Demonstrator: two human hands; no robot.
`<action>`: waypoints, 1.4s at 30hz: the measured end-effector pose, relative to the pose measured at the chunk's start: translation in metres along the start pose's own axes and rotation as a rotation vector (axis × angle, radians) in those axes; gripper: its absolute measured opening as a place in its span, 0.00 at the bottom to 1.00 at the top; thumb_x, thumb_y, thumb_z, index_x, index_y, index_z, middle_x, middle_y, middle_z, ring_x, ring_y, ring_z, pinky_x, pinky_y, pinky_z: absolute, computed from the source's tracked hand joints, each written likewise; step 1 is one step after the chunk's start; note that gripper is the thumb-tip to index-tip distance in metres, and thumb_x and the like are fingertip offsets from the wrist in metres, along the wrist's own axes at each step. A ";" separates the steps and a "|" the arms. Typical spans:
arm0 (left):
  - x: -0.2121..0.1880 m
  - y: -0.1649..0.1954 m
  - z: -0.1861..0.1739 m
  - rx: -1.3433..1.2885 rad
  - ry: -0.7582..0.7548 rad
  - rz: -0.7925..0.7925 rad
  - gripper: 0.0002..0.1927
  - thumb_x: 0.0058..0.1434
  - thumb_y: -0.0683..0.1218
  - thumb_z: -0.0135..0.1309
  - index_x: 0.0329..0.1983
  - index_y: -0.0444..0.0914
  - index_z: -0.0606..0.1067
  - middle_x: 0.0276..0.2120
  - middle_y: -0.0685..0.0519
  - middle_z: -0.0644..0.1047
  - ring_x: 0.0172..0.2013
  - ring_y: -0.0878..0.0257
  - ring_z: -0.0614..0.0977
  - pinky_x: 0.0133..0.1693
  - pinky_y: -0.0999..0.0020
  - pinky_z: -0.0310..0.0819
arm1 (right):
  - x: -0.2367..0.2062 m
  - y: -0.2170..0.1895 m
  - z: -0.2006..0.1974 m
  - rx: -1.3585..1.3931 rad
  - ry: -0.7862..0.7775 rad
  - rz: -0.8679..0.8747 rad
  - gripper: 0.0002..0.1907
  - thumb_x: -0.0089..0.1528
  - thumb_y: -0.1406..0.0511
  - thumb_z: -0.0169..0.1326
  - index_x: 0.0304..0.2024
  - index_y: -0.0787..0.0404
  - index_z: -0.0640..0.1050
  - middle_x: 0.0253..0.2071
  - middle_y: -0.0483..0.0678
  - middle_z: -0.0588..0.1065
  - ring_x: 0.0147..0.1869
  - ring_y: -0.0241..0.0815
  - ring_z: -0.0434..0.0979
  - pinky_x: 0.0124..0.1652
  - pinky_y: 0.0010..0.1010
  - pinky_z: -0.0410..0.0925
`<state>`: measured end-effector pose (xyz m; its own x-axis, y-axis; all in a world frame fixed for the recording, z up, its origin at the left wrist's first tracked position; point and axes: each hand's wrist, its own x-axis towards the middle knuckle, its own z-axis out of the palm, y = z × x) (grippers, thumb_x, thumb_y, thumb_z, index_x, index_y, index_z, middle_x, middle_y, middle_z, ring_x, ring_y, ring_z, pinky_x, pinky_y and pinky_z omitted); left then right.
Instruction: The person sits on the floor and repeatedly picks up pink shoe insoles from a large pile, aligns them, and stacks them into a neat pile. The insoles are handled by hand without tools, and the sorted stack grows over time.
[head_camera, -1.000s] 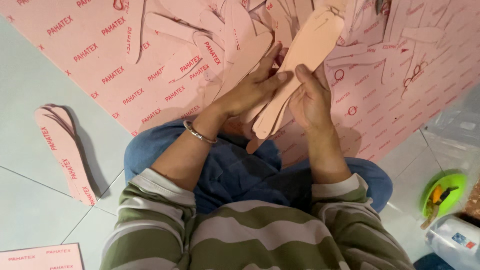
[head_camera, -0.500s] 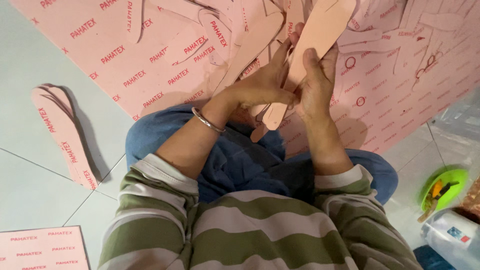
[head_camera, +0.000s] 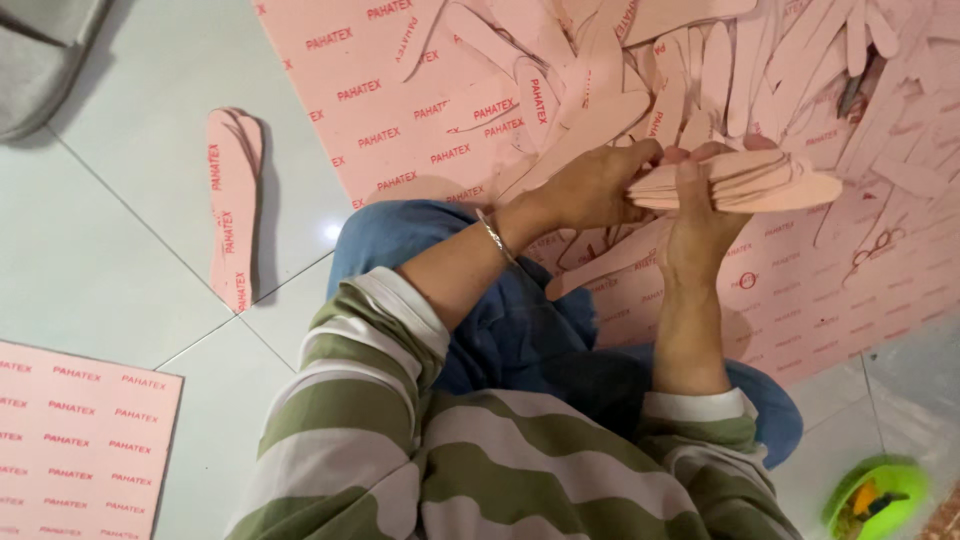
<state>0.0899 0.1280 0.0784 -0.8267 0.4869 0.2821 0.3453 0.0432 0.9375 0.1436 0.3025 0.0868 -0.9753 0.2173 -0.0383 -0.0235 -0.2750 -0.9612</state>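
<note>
Both hands grip a stack of pink insole cutouts (head_camera: 735, 182) over the big pink sheet's (head_camera: 400, 90) near edge — left hand (head_camera: 590, 185) clasping, right hand (head_camera: 700, 225) pinching — best squared edge-to-edge.

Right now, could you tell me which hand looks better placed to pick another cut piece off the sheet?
Probably the left hand: it only steadies the insole stack, while the right hand grips it from below.

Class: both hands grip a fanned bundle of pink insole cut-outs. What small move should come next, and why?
Probably squaring the bundle. The pink insole cut-outs lie fanned, tips spread, between the left hand and right hand, so a light tap or squeeze would likely line up their edges.
</note>
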 end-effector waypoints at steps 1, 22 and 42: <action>-0.004 0.007 -0.003 0.051 -0.038 -0.037 0.28 0.50 0.46 0.71 0.50 0.38 0.69 0.37 0.44 0.81 0.41 0.44 0.83 0.40 0.52 0.76 | -0.003 -0.006 0.005 -0.008 0.003 -0.034 0.35 0.74 0.77 0.60 0.73 0.54 0.55 0.53 0.51 0.70 0.56 0.49 0.74 0.62 0.40 0.70; -0.243 0.142 -0.042 -0.409 0.105 -0.407 0.13 0.63 0.47 0.56 0.48 0.37 0.74 0.40 0.45 0.82 0.44 0.54 0.83 0.46 0.60 0.77 | -0.162 -0.049 0.114 -0.482 -0.553 -0.228 0.34 0.73 0.58 0.61 0.72 0.63 0.60 0.63 0.52 0.65 0.62 0.43 0.74 0.61 0.32 0.71; -0.267 0.089 -0.113 0.231 0.557 -0.610 0.17 0.59 0.53 0.59 0.45 0.37 0.81 0.41 0.47 0.82 0.38 0.53 0.86 0.44 0.59 0.80 | -0.169 -0.047 0.098 -0.333 -0.344 0.294 0.14 0.70 0.68 0.45 0.47 0.80 0.65 0.39 0.69 0.68 0.41 0.59 0.68 0.47 0.47 0.66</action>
<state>0.2912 -0.0974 0.1094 -0.9740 -0.1760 -0.1425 -0.1988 0.3638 0.9100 0.2882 0.1865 0.1650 -0.9471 -0.1567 -0.2800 0.2764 0.0449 -0.9600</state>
